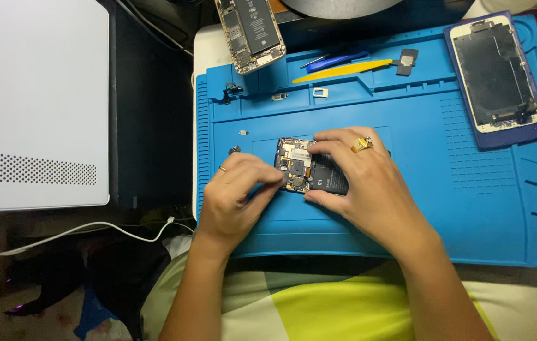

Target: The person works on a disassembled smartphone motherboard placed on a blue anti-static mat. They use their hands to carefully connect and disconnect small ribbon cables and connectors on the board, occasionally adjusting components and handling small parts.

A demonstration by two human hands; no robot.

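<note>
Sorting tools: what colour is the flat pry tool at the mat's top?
Yellow pry tool, seen in the head view.

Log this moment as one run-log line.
left hand: fingers on opened phone | right hand: gripping phone | surface: blue repair mat | nearby: yellow pry tool

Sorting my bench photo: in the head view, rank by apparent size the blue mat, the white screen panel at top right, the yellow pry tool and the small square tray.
1. blue mat
2. white screen panel
3. yellow pry tool
4. small square tray
</note>
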